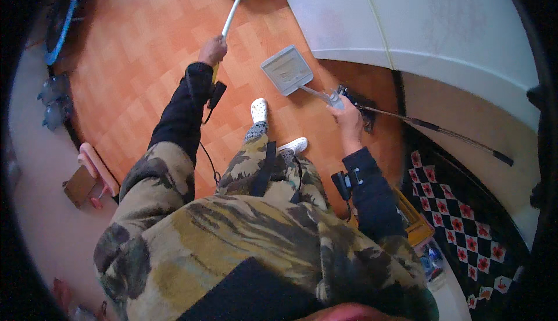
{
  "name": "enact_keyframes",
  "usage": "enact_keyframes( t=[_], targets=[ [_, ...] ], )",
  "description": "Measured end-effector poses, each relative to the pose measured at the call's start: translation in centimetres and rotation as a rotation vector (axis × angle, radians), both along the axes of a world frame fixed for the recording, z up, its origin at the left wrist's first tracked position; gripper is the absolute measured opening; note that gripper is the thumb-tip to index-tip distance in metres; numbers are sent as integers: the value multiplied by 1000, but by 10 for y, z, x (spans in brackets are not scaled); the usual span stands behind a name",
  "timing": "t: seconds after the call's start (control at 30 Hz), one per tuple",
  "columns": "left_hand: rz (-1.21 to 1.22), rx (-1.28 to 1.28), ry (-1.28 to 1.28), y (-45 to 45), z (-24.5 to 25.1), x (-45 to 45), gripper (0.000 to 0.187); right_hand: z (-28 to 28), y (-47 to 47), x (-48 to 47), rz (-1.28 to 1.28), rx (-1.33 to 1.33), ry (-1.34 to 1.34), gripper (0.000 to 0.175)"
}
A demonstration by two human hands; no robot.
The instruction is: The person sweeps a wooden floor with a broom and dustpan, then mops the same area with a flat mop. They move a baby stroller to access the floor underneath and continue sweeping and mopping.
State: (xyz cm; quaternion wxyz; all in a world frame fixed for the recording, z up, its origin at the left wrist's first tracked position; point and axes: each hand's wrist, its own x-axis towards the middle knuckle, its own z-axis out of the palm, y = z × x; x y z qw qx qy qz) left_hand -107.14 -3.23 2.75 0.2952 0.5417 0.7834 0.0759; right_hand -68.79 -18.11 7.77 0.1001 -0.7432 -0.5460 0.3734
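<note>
My left hand (pixel 212 51) grips the pole of a broom (pixel 232 13), whose white shaft runs up and away to a yellow head with dark bristles. That head lies at the far edge of the view, close to a white panel. In my right hand (pixel 350 118) is the handle of a grey plastic dustpan (pixel 287 70). The dustpan's flat tray is in front of my feet, with some pale bits in it too small to name. Whether the tray touches the floor I cannot tell.
White clogs (pixel 259 110) stand on the wood-pattern floor (pixel 144 59). A large white panel (pixel 348 15) fills the upper right. Below it slants a thin metal pole (pixel 440 129). A blue-rimmed wheel (pixel 65 24) stands far left, above a pink object (pixel 99 168). A yellow wooden box (pixel 414 220) sits at right.
</note>
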Motion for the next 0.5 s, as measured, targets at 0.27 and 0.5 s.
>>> enact_keyframes(
  t=[0.27,0.5],
  targets=[
    [-361,-102,444,7,-16,27,33,-4,1,-5,-46,77,100,39],
    [-332,-70,287,-51,-17,-21,36,-5,-11,39,-213,-44,186,39]
  ],
)
